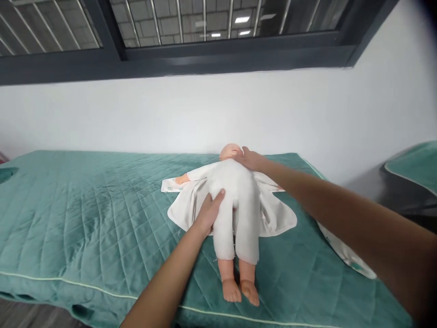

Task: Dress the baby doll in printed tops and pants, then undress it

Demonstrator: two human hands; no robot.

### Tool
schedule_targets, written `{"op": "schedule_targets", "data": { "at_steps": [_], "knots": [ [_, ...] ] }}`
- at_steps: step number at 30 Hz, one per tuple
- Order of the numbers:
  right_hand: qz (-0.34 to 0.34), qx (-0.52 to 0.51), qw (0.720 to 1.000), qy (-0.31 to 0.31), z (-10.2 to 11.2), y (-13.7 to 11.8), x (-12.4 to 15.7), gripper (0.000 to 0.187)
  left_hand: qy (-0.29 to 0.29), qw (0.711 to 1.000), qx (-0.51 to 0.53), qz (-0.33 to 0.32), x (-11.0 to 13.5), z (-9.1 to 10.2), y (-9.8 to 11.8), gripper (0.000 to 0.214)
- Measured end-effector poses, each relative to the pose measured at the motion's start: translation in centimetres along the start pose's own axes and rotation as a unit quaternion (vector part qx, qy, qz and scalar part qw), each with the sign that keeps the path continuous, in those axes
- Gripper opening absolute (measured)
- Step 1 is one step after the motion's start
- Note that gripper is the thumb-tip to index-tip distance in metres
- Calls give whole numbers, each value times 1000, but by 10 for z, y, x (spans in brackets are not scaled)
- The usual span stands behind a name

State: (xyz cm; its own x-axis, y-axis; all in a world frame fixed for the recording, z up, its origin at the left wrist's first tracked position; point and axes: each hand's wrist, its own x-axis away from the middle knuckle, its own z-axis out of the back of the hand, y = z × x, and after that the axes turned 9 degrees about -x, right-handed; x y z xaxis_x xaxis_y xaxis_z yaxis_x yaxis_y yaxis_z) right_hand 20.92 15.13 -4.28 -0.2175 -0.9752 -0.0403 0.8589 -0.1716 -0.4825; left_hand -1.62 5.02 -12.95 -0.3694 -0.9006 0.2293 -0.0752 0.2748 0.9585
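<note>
Teal bed [85, 214] | left hand [208, 212] grips doll [235, 191] — right hand [251, 159] flat on it | cloth [276, 214] beneath

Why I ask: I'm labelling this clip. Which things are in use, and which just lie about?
In use: doll, gripped at the hip by the left hand, right hand at its head; white garment spread under it.
Lying about: green quilted bed cover; patterned cloth at the bed's right edge; second green bed, far right.

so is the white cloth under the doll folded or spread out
Spread out: the white cloth lies open and flat on the teal quilted bed, showing on both sides of the baby doll on it.
</note>
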Motion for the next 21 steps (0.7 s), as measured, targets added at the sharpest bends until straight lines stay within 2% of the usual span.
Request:
{"op": "schedule_targets", "data": {
  "at_steps": [2,4,6,8,10,12,13,15,18,21],
  "knots": [
    [41,61,997,17,6,-10,3,68,57,994,-87,-42,-9,4,-2,52],
    [118,112,986,47,3,-27,9,57,134,964,-205,-101,-20,10,-4,47],
    [217,130,966,50,-13,-49,17,46,205,906,-335,-160,-29,19,-5,43],
    [297,157,942,-2,-38,-73,23,41,238,827,-465,-210,-37,29,-5,34],
    [320,190,927,-55,-67,-93,26,39,238,748,-575,-229,-42,42,-5,29],
    [306,205,926,-80,-93,-107,22,37,243,694,-640,-221,-45,55,-4,27],
    [295,208,928,-87,-104,-112,18,36,251,683,-654,-207,-47,61,-4,25],
    [276,211,932,-100,-118,-117,7,35,268,686,-654,-170,-49,72,-4,21],
    [250,207,939,-112,-126,-118,-5,40,271,716,-626,-145,-54,83,-7,18],
    [238,194,945,-111,-122,-114,-7,43,270,761,-571,-146,-59,88,-9,12]
  ]
}}
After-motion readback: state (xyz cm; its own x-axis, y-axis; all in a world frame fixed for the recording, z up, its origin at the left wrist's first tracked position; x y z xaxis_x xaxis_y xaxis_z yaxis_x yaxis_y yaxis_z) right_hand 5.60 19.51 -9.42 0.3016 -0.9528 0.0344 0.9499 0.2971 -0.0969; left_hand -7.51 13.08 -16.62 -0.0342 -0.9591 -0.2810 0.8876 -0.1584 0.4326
